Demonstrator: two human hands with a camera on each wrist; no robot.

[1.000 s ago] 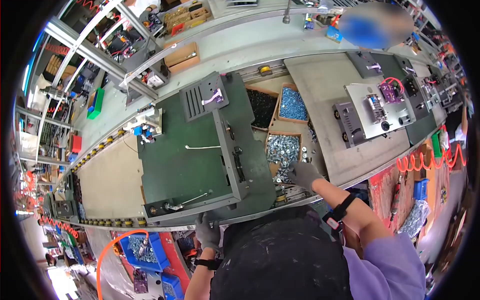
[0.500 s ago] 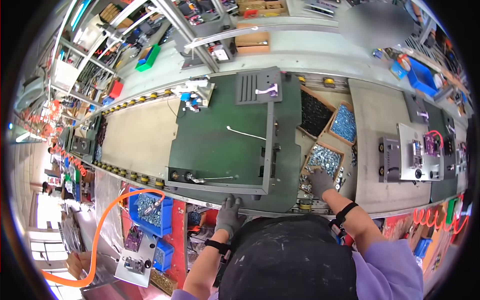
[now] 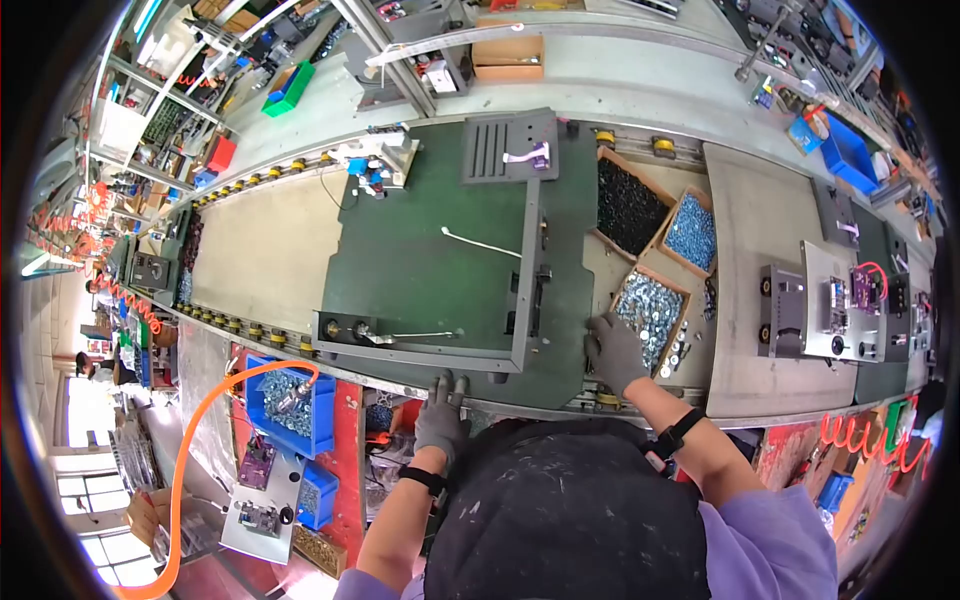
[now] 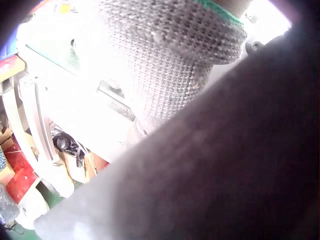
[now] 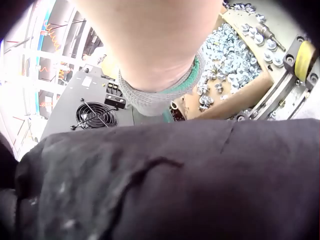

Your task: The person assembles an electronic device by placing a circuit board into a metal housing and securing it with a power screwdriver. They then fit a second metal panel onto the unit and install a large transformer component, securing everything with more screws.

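A cardboard tray of silvery screws (image 3: 648, 308) is seen on the surface (image 3: 760, 210), beside the green pallet (image 3: 420, 270). Its near corner is touched by the right hand (image 3: 614, 350), fingers relaxed. The left hand (image 3: 440, 415) is laid flat, fingers straight, on the pallet's near edge, well apart.

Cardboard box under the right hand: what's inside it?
The cardboard box holds a heap of small silvery screws. The gloved right hand rests over its near corner, hiding what lies under the palm and whether the fingers hold any.
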